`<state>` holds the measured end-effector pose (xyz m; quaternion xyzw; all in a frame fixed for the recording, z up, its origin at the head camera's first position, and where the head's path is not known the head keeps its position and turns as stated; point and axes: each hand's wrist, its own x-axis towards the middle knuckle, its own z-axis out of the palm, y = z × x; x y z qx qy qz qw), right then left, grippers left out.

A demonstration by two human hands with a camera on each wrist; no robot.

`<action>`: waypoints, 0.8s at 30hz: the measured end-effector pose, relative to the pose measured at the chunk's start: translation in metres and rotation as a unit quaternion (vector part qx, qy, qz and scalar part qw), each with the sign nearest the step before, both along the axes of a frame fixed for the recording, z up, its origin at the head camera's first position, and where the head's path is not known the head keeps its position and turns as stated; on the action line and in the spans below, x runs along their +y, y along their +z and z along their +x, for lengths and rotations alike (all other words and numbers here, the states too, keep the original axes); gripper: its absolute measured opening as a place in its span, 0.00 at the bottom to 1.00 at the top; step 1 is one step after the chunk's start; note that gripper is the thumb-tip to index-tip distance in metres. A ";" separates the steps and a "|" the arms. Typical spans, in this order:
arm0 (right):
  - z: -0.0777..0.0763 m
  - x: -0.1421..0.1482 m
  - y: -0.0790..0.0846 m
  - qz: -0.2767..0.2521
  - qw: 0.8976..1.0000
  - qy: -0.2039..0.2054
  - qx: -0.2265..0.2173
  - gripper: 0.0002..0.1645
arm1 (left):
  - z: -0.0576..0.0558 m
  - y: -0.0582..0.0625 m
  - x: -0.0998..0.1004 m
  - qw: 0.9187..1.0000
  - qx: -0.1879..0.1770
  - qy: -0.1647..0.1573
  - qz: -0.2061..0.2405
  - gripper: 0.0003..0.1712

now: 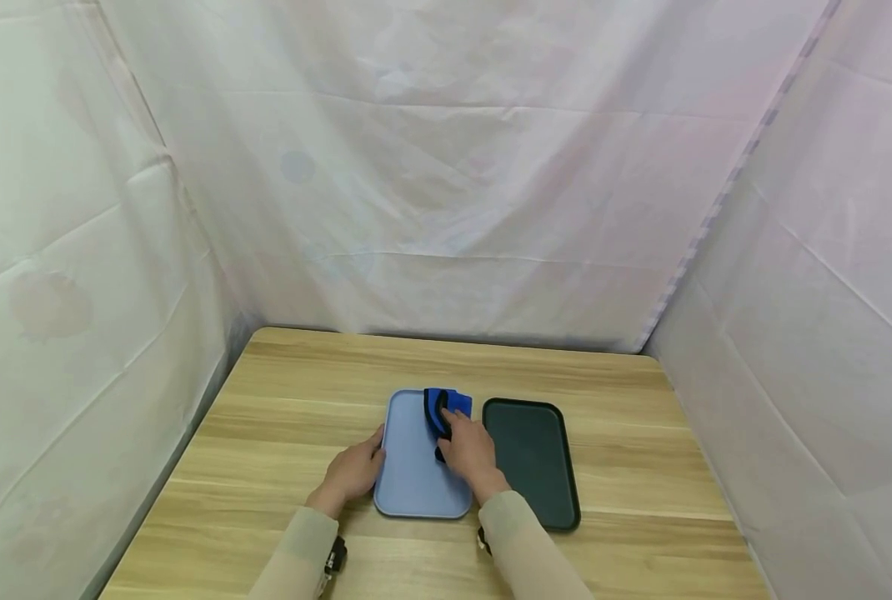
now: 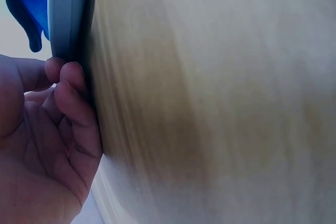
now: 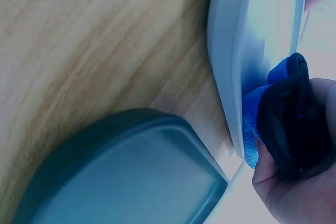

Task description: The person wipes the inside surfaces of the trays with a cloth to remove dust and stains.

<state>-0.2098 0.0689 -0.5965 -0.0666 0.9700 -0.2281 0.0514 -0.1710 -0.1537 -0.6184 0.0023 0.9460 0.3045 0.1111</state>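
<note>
A light blue tray (image 1: pixel 408 483) lies on the wooden table, and my left hand (image 1: pixel 354 472) holds its left edge. In the left wrist view, the thumb and curled fingertips (image 2: pixel 73 77) meet at the tray's rim (image 2: pixel 65 19). My right hand (image 1: pixel 470 450) grips a bunched blue cloth with black edging (image 1: pixel 437 410) over the upper right part of this tray. Seen from the right wrist, the cloth (image 3: pixel 253 109) touches the tray's inner surface near a corner, its dark folds wrapped by the thumb and fingers.
Just to the right of the blue tray sits a dark green tray (image 1: pixel 532 467), partly under the right forearm in the head view. Both trays stand on a wood-grain table (image 1: pixel 281 400). Pale fabric curtains (image 1: pixel 446 192) hang behind it and along both sides.
</note>
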 end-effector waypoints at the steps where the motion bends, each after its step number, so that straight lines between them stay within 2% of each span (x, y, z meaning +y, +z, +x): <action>1: 0.000 0.000 0.000 -0.008 1.000 -0.002 -0.001 0.34 | 0.000 0.001 0.000 1.000 -0.001 0.000 0.001 0.29; 9: -0.001 -0.001 -0.002 -0.048 0.999 -0.006 -0.008 0.33 | -0.003 0.000 -0.001 1.000 -0.005 -0.006 0.002 0.30; 24: -0.005 -0.010 -0.004 -0.067 0.998 0.011 -0.012 0.33 | -0.002 0.003 -0.001 1.000 -0.013 -0.019 0.002 0.30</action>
